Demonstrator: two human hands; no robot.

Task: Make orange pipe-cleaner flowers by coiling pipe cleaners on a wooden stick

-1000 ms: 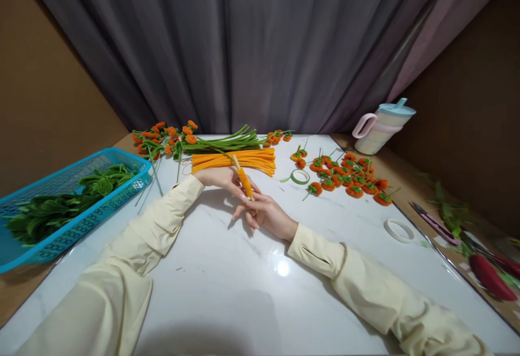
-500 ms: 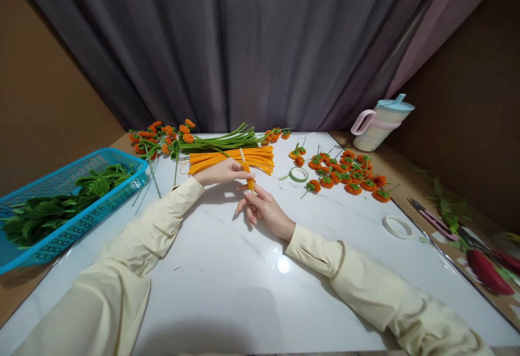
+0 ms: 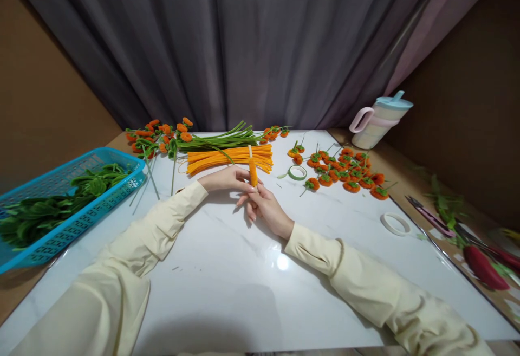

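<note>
A thin pale stick [image 3: 250, 151] wrapped with orange fuzzy wire [image 3: 253, 172] stands nearly upright between my hands, above the white table. My left hand [image 3: 231, 178] reaches in from the left, its fingertips closed at the lower end of the orange coil. Below it, my right hand [image 3: 268, 209] pinches the bottom of the stick with thumb and index finger, the other fingers loosely curled. Behind them lies a bundle of orange fuzzy stems [image 3: 203, 161], with green stems [image 3: 227, 140] farther back.
A blue basket [image 3: 140, 167] with green leaves stands at the left. Orange flowers [image 3: 351, 186] lie at right and back left. Tape rolls [image 3: 298, 172], scissors [image 3: 434, 219] and a cup [image 3: 371, 128] are on the right.
My left hand has moved down along the coil, its fingertips now nearer my right hand. The stick stands more upright and more of the orange coil shows above my fingers.
</note>
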